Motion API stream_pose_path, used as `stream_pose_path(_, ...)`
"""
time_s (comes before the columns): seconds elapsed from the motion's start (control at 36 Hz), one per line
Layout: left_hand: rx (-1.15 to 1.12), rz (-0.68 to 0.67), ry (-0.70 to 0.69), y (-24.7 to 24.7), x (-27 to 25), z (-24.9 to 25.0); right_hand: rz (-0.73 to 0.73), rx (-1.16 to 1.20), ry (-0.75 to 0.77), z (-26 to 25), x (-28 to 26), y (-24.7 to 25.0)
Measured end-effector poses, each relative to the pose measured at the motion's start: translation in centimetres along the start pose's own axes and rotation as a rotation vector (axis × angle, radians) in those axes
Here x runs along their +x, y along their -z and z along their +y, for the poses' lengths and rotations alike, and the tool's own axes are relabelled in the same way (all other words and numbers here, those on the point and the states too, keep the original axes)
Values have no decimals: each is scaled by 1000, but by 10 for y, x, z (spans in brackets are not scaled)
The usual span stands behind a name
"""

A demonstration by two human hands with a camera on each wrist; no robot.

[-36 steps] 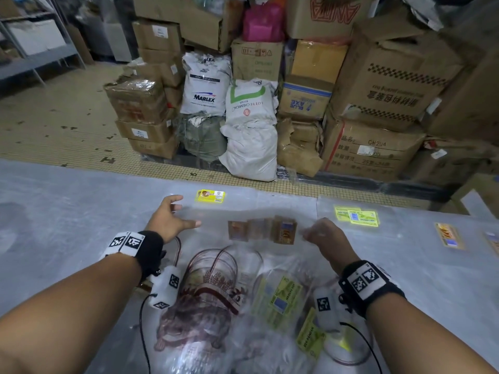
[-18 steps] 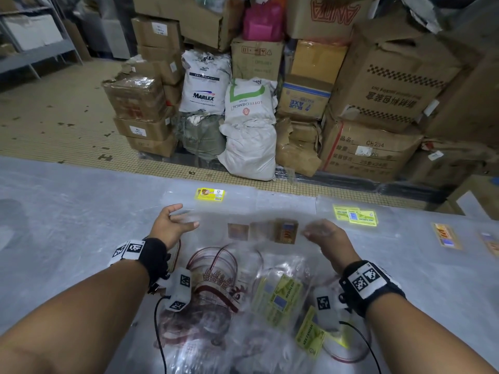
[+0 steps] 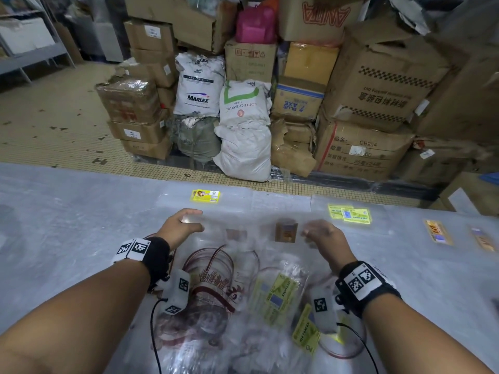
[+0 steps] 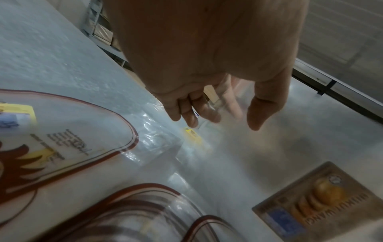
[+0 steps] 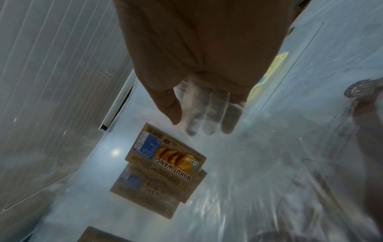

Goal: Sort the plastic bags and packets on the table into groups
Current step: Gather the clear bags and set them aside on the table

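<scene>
Head view high above table [image 3: 67, 211]; wrist views close, sharing brown-labelled bags [image 3: 286, 232]

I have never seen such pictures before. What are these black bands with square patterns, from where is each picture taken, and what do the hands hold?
No machine here: a person sorts clear plastic bags on a grey table. The wide picture comes from a camera on the head; the other two come from cameras strapped to each wrist, looking along the fingers. The patterned bands are worn on the wrists, where those cameras sit. The left hand and right hand hold a clear bag with brown biscuit labels by its two ends. A pile of bags lies nearer the person; bags with yellow labels lie farther off.
</scene>
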State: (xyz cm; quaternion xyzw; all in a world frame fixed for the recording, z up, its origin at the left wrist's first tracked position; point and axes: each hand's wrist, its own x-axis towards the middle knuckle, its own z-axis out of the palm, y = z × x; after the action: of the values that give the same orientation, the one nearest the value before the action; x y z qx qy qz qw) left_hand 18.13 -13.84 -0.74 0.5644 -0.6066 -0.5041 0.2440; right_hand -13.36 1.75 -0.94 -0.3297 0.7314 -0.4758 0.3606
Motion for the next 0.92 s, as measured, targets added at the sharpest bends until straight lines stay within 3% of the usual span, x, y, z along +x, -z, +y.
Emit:
stream_pose_path(0.17,28,-48,0,-2,-3,-1,-5,7,-8,2,1,1)
stream_pose_path(0.28,45,-34,-82,-9,-6,7,-17,-1,-14,4,3,1)
stream_pose_path(0.58,-75,-23,-144,-19,-3,14,12,138,-1,-4,2,2)
stream_pose_path(0.92,-73,-64,-81,-26,-6,7,-21,182,-26,0,-4,0)
